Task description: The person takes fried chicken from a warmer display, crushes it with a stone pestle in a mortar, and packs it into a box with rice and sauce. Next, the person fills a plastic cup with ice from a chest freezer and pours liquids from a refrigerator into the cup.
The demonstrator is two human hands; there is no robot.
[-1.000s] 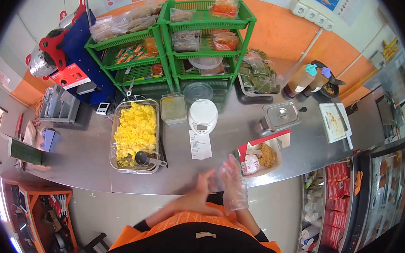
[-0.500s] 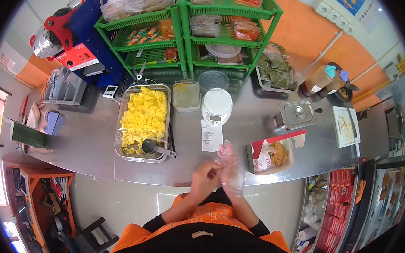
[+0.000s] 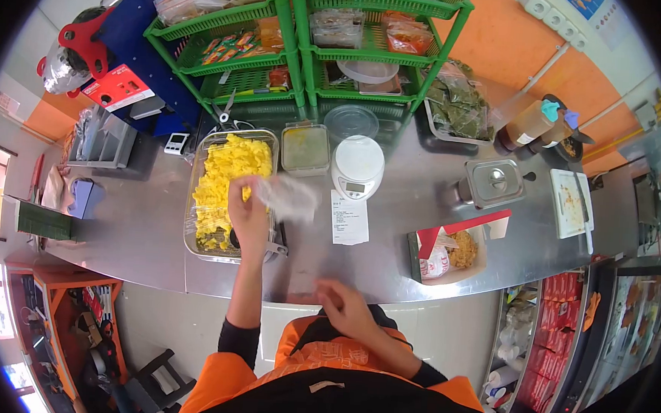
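My left hand [image 3: 248, 218] is closed on a clear plastic glove [image 3: 291, 199], which hangs out to the right and is smeared by motion. It is above a glass tray [image 3: 189, 228] of yellow scrambled egg [image 3: 223, 171]. A dark scoop lies in that tray, mostly hidden by my wrist; part of its handle [image 3: 276, 249] shows. My right hand [image 3: 347, 311], bare, is in front of the counter's near edge with its fingers loosely apart and holding nothing. Beyond it, a printed receipt [image 3: 350, 223] lies against a white digital scale [image 3: 359, 163].
An opened carton [image 3: 459, 273] holds fried chicken and a wrapped round item on the right. Farther back are a lidded steel container [image 3: 495, 182], a white cutting board [image 3: 570, 206] with a knife, and sauce bottles [image 3: 521, 129]. Green racks [image 3: 370, 56] line the back.
The clear glove has come off my right hand. My left hand has carried it left and forward over the egg tray, while my right hand has drawn back toward my body.
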